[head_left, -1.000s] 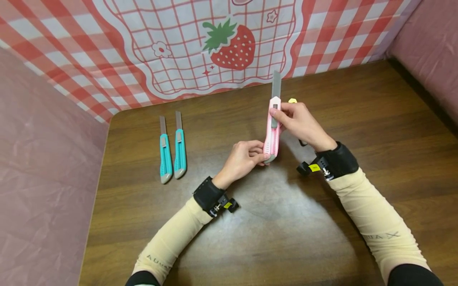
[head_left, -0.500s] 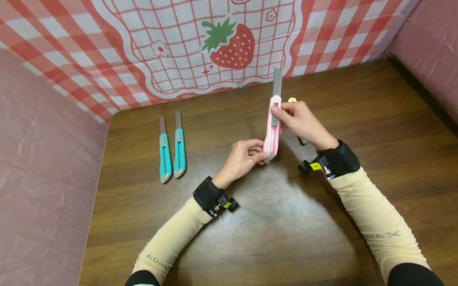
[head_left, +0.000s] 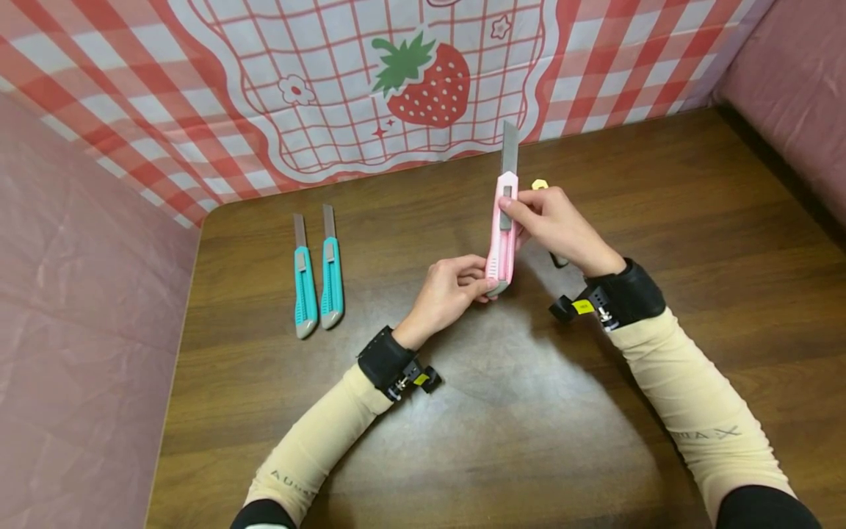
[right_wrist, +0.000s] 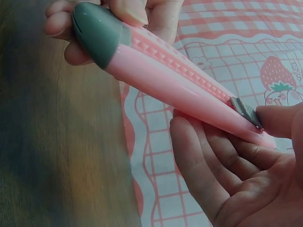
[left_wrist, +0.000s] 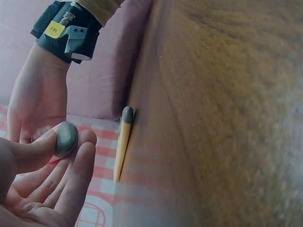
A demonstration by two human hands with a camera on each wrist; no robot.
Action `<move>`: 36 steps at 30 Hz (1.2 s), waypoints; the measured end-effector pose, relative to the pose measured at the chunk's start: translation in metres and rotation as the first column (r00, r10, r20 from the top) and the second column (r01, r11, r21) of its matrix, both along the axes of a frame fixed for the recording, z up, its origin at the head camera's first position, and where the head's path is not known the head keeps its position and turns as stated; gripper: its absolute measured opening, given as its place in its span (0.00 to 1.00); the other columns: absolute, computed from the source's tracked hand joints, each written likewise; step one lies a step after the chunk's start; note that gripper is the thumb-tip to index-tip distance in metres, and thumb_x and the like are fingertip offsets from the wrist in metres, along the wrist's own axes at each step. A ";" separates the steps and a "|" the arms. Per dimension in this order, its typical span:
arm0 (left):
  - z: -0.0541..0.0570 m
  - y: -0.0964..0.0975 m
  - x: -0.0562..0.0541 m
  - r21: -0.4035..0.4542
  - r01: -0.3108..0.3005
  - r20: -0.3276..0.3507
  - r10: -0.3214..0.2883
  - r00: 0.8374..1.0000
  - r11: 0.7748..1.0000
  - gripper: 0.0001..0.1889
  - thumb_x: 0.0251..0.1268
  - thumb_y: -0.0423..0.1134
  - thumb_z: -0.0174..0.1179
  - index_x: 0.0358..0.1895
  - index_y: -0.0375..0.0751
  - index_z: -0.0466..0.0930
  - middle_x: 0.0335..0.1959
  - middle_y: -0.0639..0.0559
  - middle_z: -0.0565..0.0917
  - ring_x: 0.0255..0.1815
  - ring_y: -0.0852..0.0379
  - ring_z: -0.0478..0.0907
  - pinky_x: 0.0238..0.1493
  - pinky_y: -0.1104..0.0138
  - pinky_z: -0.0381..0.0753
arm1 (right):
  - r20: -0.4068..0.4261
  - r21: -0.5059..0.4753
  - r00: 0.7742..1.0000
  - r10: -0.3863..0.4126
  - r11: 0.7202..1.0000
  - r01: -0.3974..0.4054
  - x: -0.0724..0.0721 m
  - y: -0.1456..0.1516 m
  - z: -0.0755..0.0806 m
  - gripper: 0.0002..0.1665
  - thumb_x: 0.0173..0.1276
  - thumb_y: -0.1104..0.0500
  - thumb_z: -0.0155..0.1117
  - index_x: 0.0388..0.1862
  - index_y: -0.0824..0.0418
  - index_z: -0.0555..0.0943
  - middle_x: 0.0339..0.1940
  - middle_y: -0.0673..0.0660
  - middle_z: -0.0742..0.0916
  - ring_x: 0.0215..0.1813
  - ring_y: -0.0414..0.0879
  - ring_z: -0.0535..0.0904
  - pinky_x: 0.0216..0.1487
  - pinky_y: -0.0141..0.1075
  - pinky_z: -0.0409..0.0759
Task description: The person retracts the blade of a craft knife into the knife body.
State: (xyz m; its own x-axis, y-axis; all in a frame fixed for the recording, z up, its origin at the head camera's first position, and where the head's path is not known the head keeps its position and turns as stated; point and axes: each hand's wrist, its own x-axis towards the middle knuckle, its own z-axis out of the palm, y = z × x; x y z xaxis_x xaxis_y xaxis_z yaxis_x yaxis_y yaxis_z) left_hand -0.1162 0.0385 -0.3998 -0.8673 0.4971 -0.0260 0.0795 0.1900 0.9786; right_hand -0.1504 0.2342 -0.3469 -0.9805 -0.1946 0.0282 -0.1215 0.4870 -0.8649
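Observation:
A pink utility knife (head_left: pixel 502 242) is held up off the table between both hands, its long grey blade (head_left: pixel 510 147) extended and pointing away. My left hand (head_left: pixel 454 292) pinches the grey end cap (left_wrist: pixel 66 139) between thumb and fingers. Farther up the handle, my right hand (head_left: pixel 554 222) grips the knife, with the thumb at the grey slider (right_wrist: pixel 246 112) and the fingers behind the body. On the table beyond the right hand lies a yellow utility knife (left_wrist: pixel 123 146), mostly hidden by that hand in the head view.
Two teal utility knives (head_left: pixel 305 294) lie side by side at the left of the wooden table (head_left: pixel 463 441), blades extended and pointing away. A red-checked strawberry cloth (head_left: pixel 423 81) hangs at the back edge. Pink fabric (head_left: pixel 79 330) lines the sides.
The pink utility knife has shifted very slightly away from the body. Both hands keep the same hold on it, and the teal knives stay where they were.

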 end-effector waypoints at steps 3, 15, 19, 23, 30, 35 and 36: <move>0.000 0.000 0.000 -0.002 0.000 -0.004 0.000 1.000 1.000 0.12 0.64 0.29 0.63 0.49 0.28 0.81 0.38 0.33 0.87 0.32 0.51 0.88 0.36 0.57 0.92 | 0.018 0.000 1.000 0.000 1.000 0.000 0.000 0.000 0.000 0.23 0.76 0.51 0.55 0.28 0.68 0.81 0.15 0.46 0.81 0.20 0.37 0.77 0.20 0.30 0.73; 0.000 -0.001 0.000 0.009 0.019 0.031 -0.019 0.999 1.000 0.12 0.64 0.27 0.63 0.49 0.25 0.80 0.41 0.32 0.87 0.33 0.49 0.88 0.37 0.57 0.92 | 0.017 -0.014 1.000 0.016 1.000 -0.016 0.001 -0.002 -0.003 0.21 0.76 0.52 0.56 0.27 0.67 0.79 0.17 0.46 0.79 0.24 0.38 0.79 0.25 0.28 0.79; 0.001 -0.001 0.000 0.006 0.021 0.042 -0.022 0.999 1.000 0.12 0.64 0.28 0.63 0.49 0.26 0.80 0.42 0.32 0.87 0.34 0.48 0.88 0.37 0.57 0.92 | 0.014 -0.005 1.000 0.012 1.000 -0.012 0.001 -0.002 -0.003 0.21 0.76 0.53 0.56 0.28 0.67 0.79 0.17 0.47 0.79 0.25 0.38 0.79 0.26 0.27 0.79; 0.001 0.000 0.001 0.007 0.016 0.052 -0.016 0.999 1.000 0.12 0.64 0.27 0.63 0.49 0.26 0.81 0.42 0.32 0.87 0.34 0.50 0.88 0.38 0.57 0.92 | 0.011 0.010 1.000 0.010 1.000 -0.010 0.002 -0.002 -0.003 0.20 0.76 0.53 0.57 0.29 0.67 0.80 0.17 0.48 0.79 0.24 0.38 0.77 0.26 0.27 0.77; -0.001 0.001 0.001 0.027 0.021 0.083 -0.023 0.996 0.999 0.12 0.64 0.27 0.62 0.49 0.24 0.80 0.42 0.30 0.87 0.32 0.54 0.87 0.38 0.56 0.92 | 0.027 0.028 1.000 0.012 1.000 -0.013 0.002 -0.003 -0.002 0.19 0.76 0.53 0.56 0.30 0.66 0.81 0.18 0.49 0.80 0.25 0.38 0.77 0.26 0.28 0.77; -0.001 0.000 0.000 0.041 0.021 0.090 -0.024 0.996 0.999 0.12 0.64 0.26 0.62 0.49 0.23 0.80 0.42 0.29 0.86 0.34 0.49 0.88 0.39 0.56 0.92 | 0.020 0.047 0.999 0.043 0.998 -0.044 0.002 -0.004 -0.003 0.14 0.75 0.56 0.58 0.36 0.66 0.81 0.22 0.50 0.81 0.24 0.39 0.75 0.24 0.27 0.74; -0.001 0.000 0.000 0.044 0.019 0.089 -0.023 0.996 0.999 0.12 0.64 0.26 0.62 0.49 0.24 0.80 0.42 0.29 0.86 0.35 0.49 0.88 0.39 0.56 0.92 | 0.012 0.047 0.999 0.047 0.998 -0.048 0.002 -0.004 -0.003 0.13 0.75 0.57 0.58 0.37 0.66 0.81 0.22 0.50 0.81 0.24 0.39 0.74 0.24 0.27 0.73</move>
